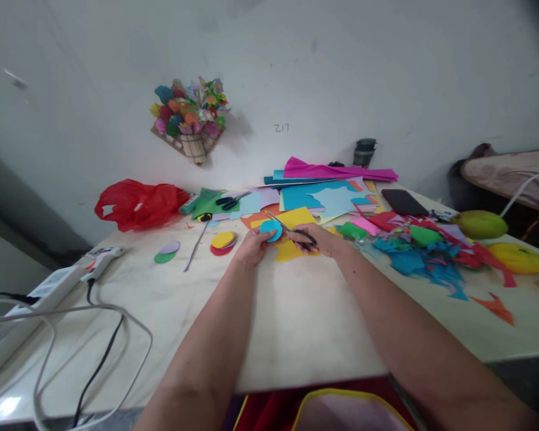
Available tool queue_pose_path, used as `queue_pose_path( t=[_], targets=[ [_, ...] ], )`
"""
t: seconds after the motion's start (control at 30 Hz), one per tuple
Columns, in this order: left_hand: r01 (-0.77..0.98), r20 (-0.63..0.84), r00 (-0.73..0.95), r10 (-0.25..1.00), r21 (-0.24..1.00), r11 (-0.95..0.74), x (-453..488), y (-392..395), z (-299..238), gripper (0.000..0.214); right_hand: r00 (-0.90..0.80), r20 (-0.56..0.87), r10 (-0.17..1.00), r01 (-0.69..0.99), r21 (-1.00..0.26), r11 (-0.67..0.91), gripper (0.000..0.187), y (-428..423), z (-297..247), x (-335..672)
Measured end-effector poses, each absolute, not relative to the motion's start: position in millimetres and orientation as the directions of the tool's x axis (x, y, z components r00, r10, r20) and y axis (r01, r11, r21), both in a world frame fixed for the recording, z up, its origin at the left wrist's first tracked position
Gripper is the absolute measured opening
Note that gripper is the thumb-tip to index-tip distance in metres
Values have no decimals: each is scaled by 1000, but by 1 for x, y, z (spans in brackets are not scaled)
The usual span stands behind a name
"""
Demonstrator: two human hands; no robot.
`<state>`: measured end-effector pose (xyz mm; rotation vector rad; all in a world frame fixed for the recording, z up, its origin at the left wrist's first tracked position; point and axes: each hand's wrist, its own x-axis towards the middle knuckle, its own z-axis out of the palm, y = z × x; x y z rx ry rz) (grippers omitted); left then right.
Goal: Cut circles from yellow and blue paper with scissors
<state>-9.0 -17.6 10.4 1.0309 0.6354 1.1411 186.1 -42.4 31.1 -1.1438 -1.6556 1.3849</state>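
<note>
A round blue paper disc (271, 228) is pinched in my left hand (252, 245) above the table's middle. My right hand (317, 238) is closed round the dark handles of a pair of scissors (287, 227). Their blades point up and left, close to the disc's right edge; whether they touch the paper I cannot tell. Behind and below both hands lie sheets of yellow paper (298, 216). To the left sits a stack of round paper pieces, yellow (223, 240) on top and red beneath. Farther left, a lilac disc (170, 246) overlaps a green disc (164, 257).
Paper scraps (424, 257) cover the table's right side, near a phone (404, 202) and green-yellow fruit (480, 224). Coloured sheets (296, 196), second scissors (230, 202) and a red plastic bag (139, 203) lie at the back. A power strip (49, 293) with looping cables occupies the left.
</note>
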Motion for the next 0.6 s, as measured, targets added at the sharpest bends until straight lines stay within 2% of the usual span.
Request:
queue_pose_path(
  t=[0.3, 0.6],
  targets=[
    [-405, 77, 312, 947, 913, 59, -7, -21, 14, 20, -370, -44, 928, 203, -978, 35, 28, -43, 32, 186],
    [-411, 75, 311, 947, 909, 63, -9, -20, 13, 24, -366, -67, 928, 187, -982, 3, 37, -45, 35, 184]
  ],
)
